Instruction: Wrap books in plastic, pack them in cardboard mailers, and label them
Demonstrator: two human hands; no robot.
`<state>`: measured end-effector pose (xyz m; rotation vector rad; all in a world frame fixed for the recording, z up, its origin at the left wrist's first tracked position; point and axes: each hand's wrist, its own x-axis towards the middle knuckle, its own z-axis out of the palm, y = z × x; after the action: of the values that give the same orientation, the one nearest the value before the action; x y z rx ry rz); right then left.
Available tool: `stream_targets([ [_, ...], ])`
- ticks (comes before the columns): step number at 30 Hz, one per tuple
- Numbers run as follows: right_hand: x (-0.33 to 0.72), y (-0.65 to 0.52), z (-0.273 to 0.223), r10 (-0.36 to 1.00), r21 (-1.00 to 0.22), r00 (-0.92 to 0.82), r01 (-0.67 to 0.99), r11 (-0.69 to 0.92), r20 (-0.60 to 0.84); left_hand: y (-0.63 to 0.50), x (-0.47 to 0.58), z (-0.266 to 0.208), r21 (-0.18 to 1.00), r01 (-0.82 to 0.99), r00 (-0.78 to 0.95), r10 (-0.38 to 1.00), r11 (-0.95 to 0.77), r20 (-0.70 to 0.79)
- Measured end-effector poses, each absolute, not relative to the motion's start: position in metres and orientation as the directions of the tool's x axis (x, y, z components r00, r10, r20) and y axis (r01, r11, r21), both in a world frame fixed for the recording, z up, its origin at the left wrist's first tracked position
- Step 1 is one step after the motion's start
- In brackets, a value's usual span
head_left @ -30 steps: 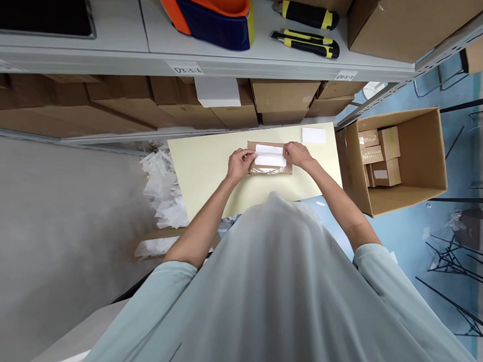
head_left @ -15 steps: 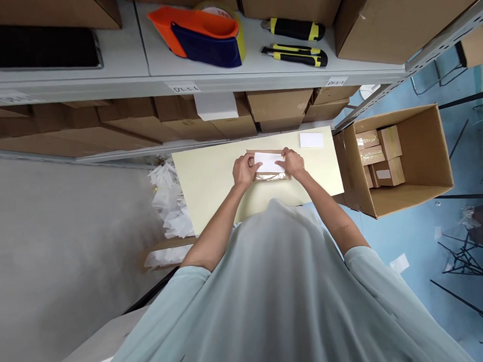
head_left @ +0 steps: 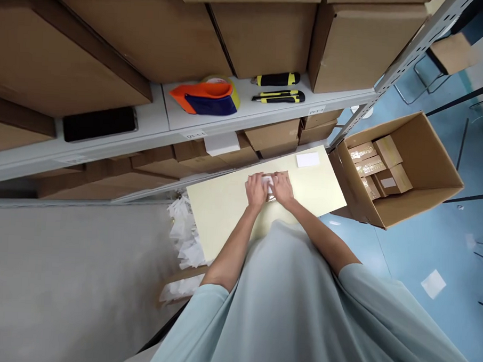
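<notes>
A small cardboard box (head_left: 271, 198) with clear tape lies on a pale yellow board (head_left: 220, 215). On its top is a white label (head_left: 269, 183), mostly covered by my fingers. My left hand (head_left: 256, 191) rests on the left part of the label, fingers stretched out and flat. From the right, my right hand (head_left: 283, 189) lies over the label's other end, its fingers also laid flat. Another white label (head_left: 307, 159) is on the board near its far right corner.
Right of the board stands an open carton (head_left: 418, 207) holding several small taped boxes (head_left: 388, 151). Across the shelf (head_left: 156, 113) ahead are a tape dispenser (head_left: 207, 98), utility knives (head_left: 279, 96), a black phone-like slab (head_left: 100, 124) and large cartons. White scraps (head_left: 183, 229) lie left.
My hands have gone from gripping the label's two ends to lying flat over it, closer together. The view has tilted upward, showing more of the shelf's cartons.
</notes>
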<state>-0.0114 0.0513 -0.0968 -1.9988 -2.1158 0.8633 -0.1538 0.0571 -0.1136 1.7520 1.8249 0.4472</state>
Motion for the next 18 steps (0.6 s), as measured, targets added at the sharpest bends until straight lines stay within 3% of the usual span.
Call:
stream_targets([
  [2, -0.012, 0.035, -0.106, 0.921, -0.46, -0.265, 0.881, 0.11, -0.287, 0.043, -0.149, -0.118, 0.602, 0.785, 0.277, 0.952, -0.145, -0.131],
  [4, -0.005, 0.022, -0.117, 0.899, -0.451, -0.321, 0.877, 0.163, -0.299, 0.028, -0.152, -0.126, 0.577, 0.784, 0.392, 0.904, -0.231, -0.17],
  [11, 0.019, 0.009, -0.133, 0.931, -0.411, -0.187, 0.911, 0.044, -0.315, 0.009, -0.176, -0.141, 0.466, 0.883, 0.214, 0.934, -0.059, -0.288],
  [14, 0.019, 0.009, -0.136, 0.936, -0.44, -0.111, 0.896, -0.052, -0.335, 0.01, -0.174, -0.14, 0.496, 0.868, 0.164, 0.944, -0.001, -0.286],
  [18, 0.044, 0.001, -0.141, 0.917, -0.59, 0.098, 0.738, -0.329, -0.388, 0.004, -0.183, -0.138, 0.635, 0.75, 0.01, 0.957, 0.183, -0.288],
])
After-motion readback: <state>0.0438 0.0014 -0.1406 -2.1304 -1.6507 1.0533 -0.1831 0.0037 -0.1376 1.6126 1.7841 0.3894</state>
